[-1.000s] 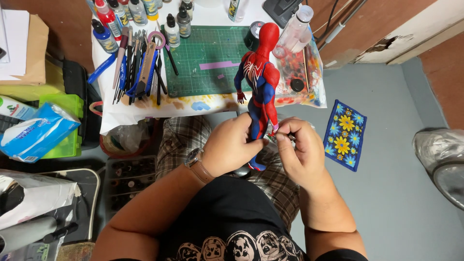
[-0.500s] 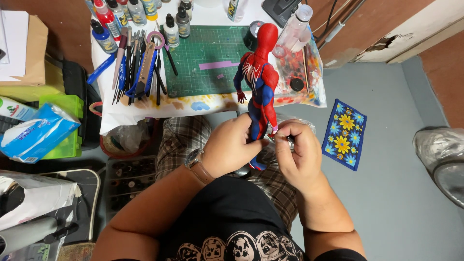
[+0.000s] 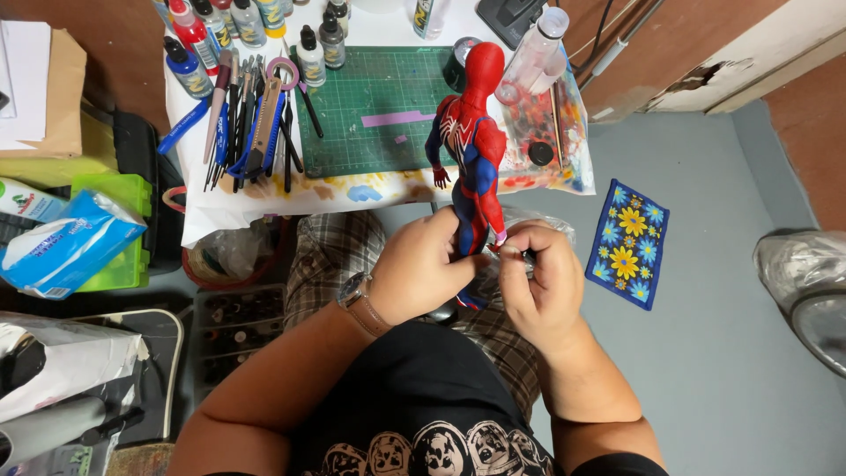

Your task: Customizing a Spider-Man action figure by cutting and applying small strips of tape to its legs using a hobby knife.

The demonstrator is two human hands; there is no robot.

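— So what did we have in our hands at that moment?

— We held a red and blue action figure upright over our lap, its head up near the edge of the low table. Our left hand was wrapped around its legs, fingers curled tight on them, with the wristwatch showing on that wrist.

— And the other hand?

— Our right hand sat just beside the figure's thigh, its fingers pinched narrow on a small dark part pressed up against the leg. What that part was, we could not tell; it was mostly hidden by the fingertips.

— Where was the figure in relation to the bench?

— It stood in front of the green cutting mat, overlapping it from our view, but it was held in the air by us, not resting on the table. Its lower foot poked out under our left hand, above our plaid shorts.

— What lay around?

— A row of tools and brushes lay to the left of the mat, paint bottles stood along the far edge, and a clear plastic bottle lay tilted to the right over a stained palette sheet. On the grey floor to our right was a blue cloth with yellow flowers, well apart from our hands. To the left sat a blue tissue pack on a green box.
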